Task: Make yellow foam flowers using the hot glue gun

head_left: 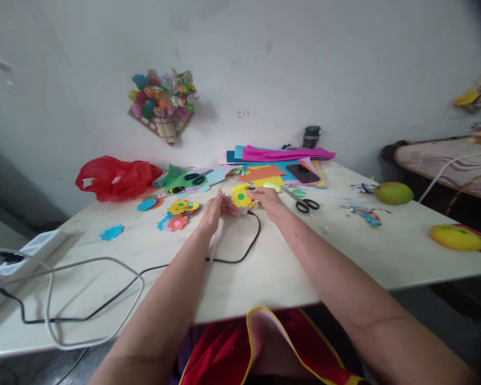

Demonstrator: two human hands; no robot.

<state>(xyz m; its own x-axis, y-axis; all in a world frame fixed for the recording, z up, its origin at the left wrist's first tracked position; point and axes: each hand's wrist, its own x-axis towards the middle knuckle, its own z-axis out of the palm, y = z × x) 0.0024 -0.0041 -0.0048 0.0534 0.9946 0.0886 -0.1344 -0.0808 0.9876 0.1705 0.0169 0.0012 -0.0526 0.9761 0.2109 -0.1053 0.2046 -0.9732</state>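
Observation:
A yellow flower cut-out with a green round centre is held up over the middle of the table. My right hand pinches its right edge between thumb and fingers. My left hand is just left of the flower with its fingers stretched out; whether a fingertip touches the petals is hard to tell. Just below the flower ends a black cord, and what it joins is mostly hidden by the hands and flower. Left of my left hand lies a pile of flower cut-outs in yellow, orange and blue.
Black-handled scissors lie right of my right hand. Behind are coloured sheets, a phone and a red plastic bag. Cords run from a power strip at the left. A green mango-like fruit sits on the right.

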